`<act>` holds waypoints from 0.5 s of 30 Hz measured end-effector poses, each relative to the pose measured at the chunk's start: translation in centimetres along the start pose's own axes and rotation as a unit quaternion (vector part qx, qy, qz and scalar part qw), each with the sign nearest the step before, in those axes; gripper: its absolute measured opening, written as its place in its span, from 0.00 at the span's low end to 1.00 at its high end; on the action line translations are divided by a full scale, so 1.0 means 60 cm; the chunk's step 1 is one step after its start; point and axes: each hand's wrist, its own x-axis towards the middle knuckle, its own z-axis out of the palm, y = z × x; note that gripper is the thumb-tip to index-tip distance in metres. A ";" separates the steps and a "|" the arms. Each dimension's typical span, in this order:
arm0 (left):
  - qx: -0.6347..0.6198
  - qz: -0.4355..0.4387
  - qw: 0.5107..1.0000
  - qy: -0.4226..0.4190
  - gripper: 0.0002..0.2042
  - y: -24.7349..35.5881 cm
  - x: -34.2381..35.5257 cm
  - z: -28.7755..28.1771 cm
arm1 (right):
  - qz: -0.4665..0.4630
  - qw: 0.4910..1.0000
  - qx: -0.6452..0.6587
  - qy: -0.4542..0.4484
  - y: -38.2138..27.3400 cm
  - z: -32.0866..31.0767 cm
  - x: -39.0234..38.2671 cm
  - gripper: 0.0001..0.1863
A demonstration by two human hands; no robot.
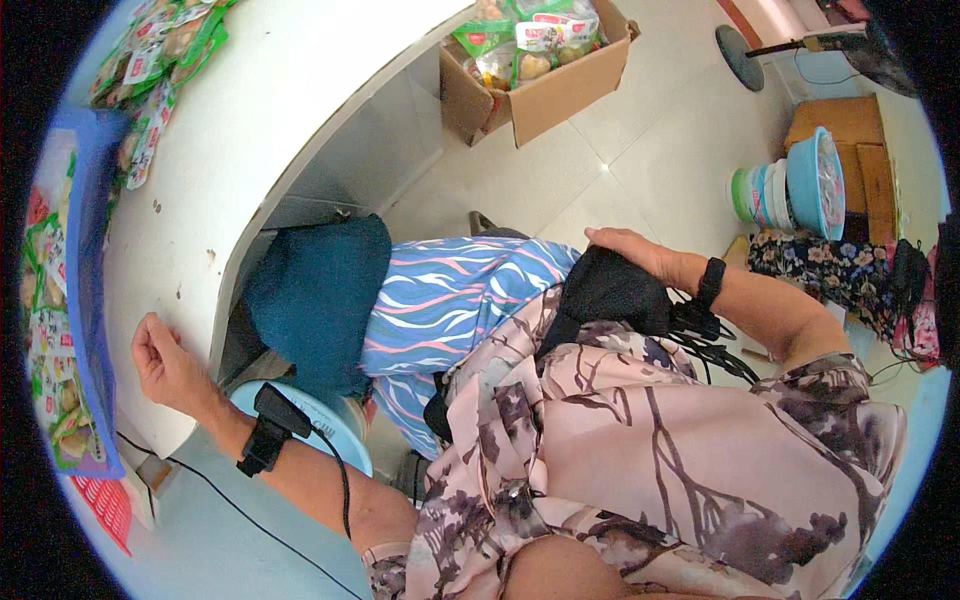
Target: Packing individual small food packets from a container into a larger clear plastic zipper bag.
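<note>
Up close, patterned cloth (460, 300) over the lap, and right hand (640, 255) draped across black cloth (612, 290) there, fingers stretched out; clasping or merely resting, cannot tell. Over to the left hand (160, 365) now, at the bench (250, 100) edge: grip loosely closed, fingers curled, nothing showing inside. No packet visible in either hand, so apparently no handling under way! Just left of that hand, blue crate (95, 300), well stocked with packets (55, 340). Farther up, a loose heap (160, 50) of more, seemingly not yet put away. Out on the floor (660, 130), a carton (575, 100) of packets: seemingly filled, not closed.
</note>
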 end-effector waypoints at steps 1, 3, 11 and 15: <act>0.000 -0.001 1.000 0.007 0.09 0.004 -0.001 0.001 | -0.018 0.999 -0.049 0.007 0.001 0.000 0.006 0.30; -0.019 -0.011 1.000 0.000 0.08 0.014 -0.001 0.016 | -0.031 0.992 -0.119 0.020 0.007 -0.016 0.014 0.29; -0.063 0.010 0.998 -0.014 0.07 0.005 -0.002 0.009 | -0.040 0.998 -0.058 -0.008 0.008 -0.003 0.013 0.30; -0.068 0.011 0.998 -0.005 0.07 0.016 -0.009 0.013 | 0.028 0.998 0.055 -0.025 0.032 -0.038 0.024 0.37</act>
